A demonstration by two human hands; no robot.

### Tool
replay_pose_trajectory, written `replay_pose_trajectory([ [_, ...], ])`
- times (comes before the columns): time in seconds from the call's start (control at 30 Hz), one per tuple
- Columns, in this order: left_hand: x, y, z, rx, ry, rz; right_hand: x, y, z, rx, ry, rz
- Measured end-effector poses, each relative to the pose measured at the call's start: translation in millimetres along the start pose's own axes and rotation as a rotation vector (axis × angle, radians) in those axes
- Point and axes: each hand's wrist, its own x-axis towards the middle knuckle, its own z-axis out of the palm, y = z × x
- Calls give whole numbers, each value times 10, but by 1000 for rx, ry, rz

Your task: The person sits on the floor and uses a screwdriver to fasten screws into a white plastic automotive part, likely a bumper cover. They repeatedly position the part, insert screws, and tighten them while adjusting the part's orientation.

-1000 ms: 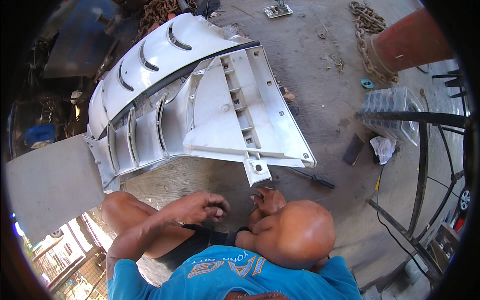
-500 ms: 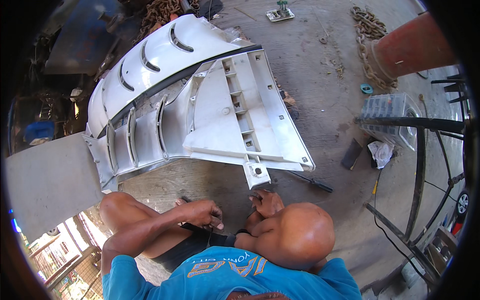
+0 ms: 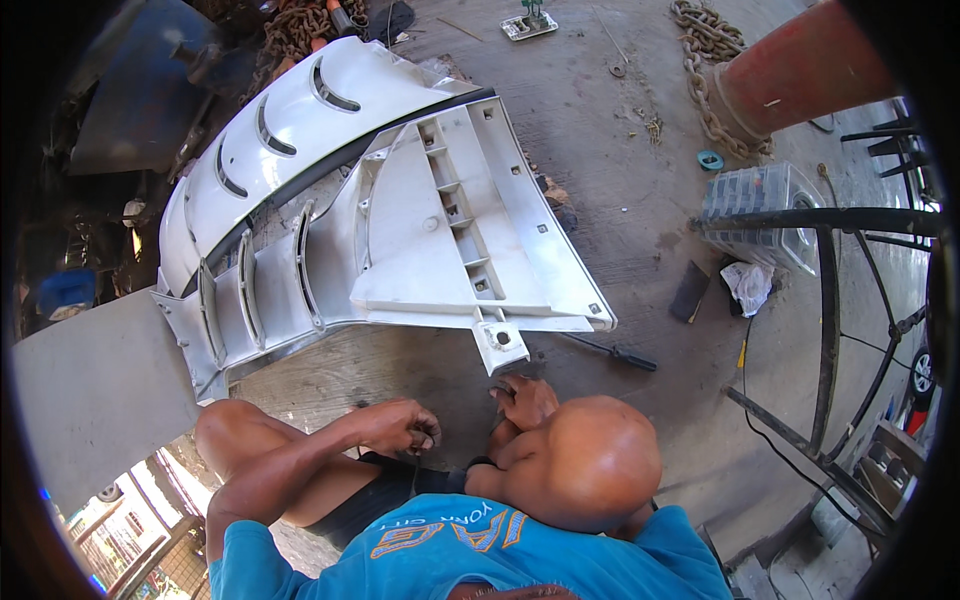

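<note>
My left hand [image 3: 400,427] is in front of my left knee, its fingers curled together in a pinch. A thin dark strand shows just below them; whether it is in the fingers is unclear. My right hand [image 3: 527,401] lies beside my right knee with its fingers bent inward; what they hold, if anything, is hidden. Just ahead of it is the tab of a white molded plastic vehicle panel [image 3: 400,225], lying with its ribbed inner side up. Behind that lies a glossy white curved panel [image 3: 290,115] with slots. A black-handled screwdriver [image 3: 634,358] lies right of the tab.
A grey flat board [image 3: 100,380] is at the left. To the right are a clear plastic organizer box [image 3: 760,205], a crumpled white bag [image 3: 748,287], a black metal frame [image 3: 828,330] and a red cylinder [image 3: 805,75] with a rusty chain [image 3: 705,100] beside it.
The view has shifted, so the panels and floor objects appear slightly further left. My left hand has turned a little at the fingers; my right hand stays by the knee.
</note>
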Motion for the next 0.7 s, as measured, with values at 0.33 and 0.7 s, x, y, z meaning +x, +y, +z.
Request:
replay_pose_trajectory([
  [0.33, -31, 56, 14, -81, -13, -9, -624, -163, -343, -54, -100, -32],
  [0.7, -11, 48, 31, -3, 33, 65, -930, -562, -749, -189, -198, -157],
])
